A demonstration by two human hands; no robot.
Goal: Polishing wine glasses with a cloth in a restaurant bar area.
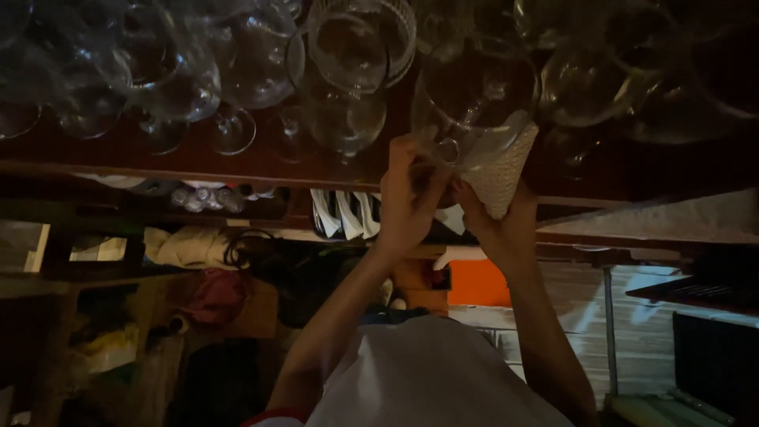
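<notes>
Both hands are raised to a large stemmed wine glass (474, 99) at the edge of a dark wooden shelf (261, 170) crowded with other glasses (237, 71). The left hand (407, 198) has its grip clenched on the glass's lower part, about the stem, fingers curled over it. The right hand (494, 217) has its grip closed on a pale woven cloth (500, 170), pressed against the bowl's side just above the fingers. The glass lies directly above and between the two hands, touching both. The picture is dim, and finer finger placement cannot be made out.
</notes>
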